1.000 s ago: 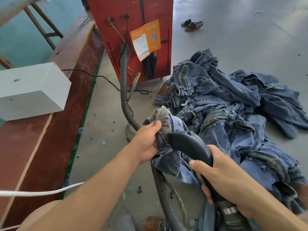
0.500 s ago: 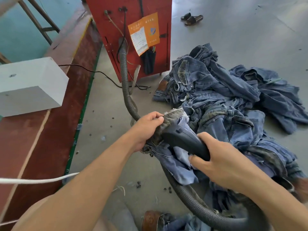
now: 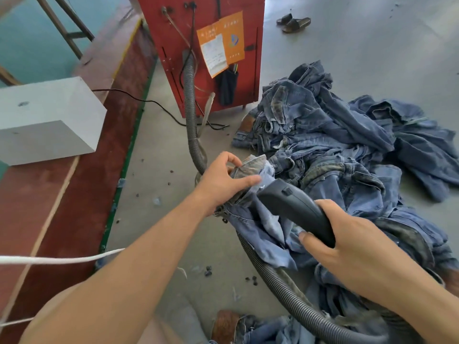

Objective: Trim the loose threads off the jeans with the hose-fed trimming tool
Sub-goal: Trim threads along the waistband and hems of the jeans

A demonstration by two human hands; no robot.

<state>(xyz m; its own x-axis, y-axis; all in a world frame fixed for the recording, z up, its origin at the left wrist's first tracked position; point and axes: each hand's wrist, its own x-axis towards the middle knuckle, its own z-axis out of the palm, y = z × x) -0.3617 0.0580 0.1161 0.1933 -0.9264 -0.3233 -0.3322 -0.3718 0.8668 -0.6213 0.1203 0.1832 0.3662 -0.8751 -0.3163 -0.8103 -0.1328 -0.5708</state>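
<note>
Grey concrete floor [image 3: 347, 45] – red cabinet [image 3: 173, 45], white box [image 3: 49, 115] on a reddish-brown bench [image 3: 74, 194]

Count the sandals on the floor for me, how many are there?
2. Both sandals lie side by side on the grey floor at the top of the view, right of the red machine: one and the other beside it. None else visible.

The cabinet [image 3: 198, 45] stood on the floor [image 3: 360, 45] at the far middle, with the hose [image 3: 190, 103] running from its front toward the person. Right of it lay the jeans pile [image 3: 347, 150], the sandals [image 3: 293, 21] behind. Along the left ran the counter [image 3: 62, 194], a box [image 3: 47, 120] on it.
</note>
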